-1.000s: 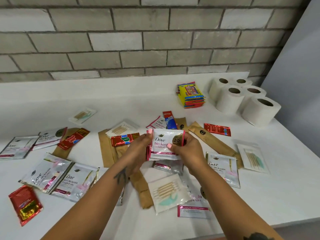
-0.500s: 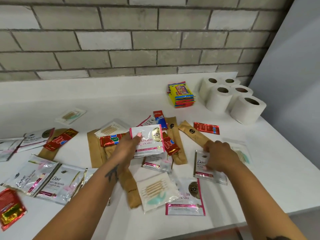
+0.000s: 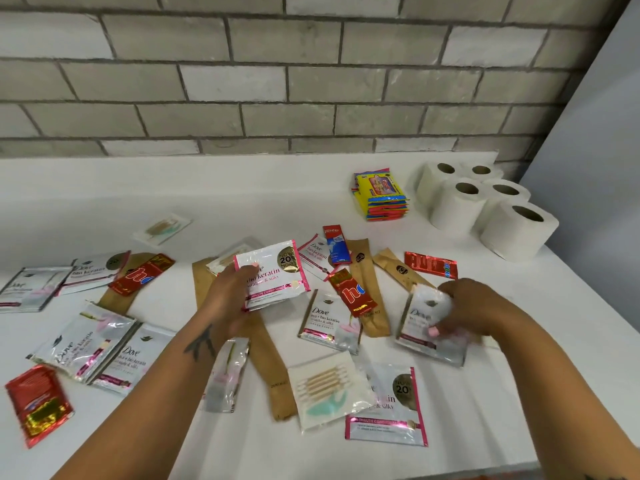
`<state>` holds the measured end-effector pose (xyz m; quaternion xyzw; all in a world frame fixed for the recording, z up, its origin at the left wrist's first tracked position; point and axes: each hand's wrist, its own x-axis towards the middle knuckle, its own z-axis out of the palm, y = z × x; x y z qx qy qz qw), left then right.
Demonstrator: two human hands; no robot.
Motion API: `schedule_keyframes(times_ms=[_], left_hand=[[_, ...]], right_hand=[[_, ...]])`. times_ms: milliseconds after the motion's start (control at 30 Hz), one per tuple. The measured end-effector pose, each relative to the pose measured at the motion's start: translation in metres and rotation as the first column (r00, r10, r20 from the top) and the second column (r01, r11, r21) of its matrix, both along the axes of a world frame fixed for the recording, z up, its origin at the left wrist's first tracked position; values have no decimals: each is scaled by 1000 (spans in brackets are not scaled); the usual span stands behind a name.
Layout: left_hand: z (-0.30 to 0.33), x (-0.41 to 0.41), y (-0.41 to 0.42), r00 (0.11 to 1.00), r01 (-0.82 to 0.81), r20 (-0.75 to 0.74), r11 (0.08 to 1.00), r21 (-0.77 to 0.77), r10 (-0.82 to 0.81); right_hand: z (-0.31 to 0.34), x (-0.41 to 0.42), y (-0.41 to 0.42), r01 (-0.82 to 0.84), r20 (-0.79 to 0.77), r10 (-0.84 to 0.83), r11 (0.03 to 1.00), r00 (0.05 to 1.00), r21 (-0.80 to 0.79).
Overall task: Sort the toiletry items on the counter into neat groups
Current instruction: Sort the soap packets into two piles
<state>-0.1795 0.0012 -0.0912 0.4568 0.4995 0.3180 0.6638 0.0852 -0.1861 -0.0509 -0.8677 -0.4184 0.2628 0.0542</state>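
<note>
a white tabletop (image 3: 311, 188) is seen from above, scattered with toiletry sachets. near the middle of the frame, a stack of pink-edged conditioner sachets (image 3: 273, 273) is held by the left hand (image 3: 230, 297), fingers curled around its left edge. at the right, a silver sachet (image 3: 427, 315) is pinched by the right hand (image 3: 467, 308) just above the tabletop. toilet rolls (image 3: 485, 206) and a stack of yellow packets (image 3: 381, 194) are grouped at the upper right.

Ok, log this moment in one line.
left hand: holds sachet stack | right hand: picking up another sachet | sorting unfinished
</note>
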Motion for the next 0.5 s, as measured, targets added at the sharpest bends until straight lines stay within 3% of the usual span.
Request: schedule_keyframes(times_ms=[100, 200, 267, 367, 500], left_hand=[[-2, -3, 9, 999, -32, 38, 998, -61, 34], [0, -3, 15, 997, -18, 70, 998, -60, 22], [1, -4, 23, 998, 11, 65, 999, -52, -7], [4, -9, 41, 997, 44, 60, 998, -42, -42], [8, -15, 62, 994, 90, 68, 995, -35, -88]], right_hand=[[11, -24, 20, 23, -259, 34, 977, 965, 212], [-1, -69, 57, -25, -374, 87, 986, 923, 168], [-19, -92, 80, -57, -312, 96, 990, 945, 131], [-40, -101, 96, -101, -74, 107, 991, 992, 83], [-43, -100, 104, -147, 71, 147, 989, 987, -12]])
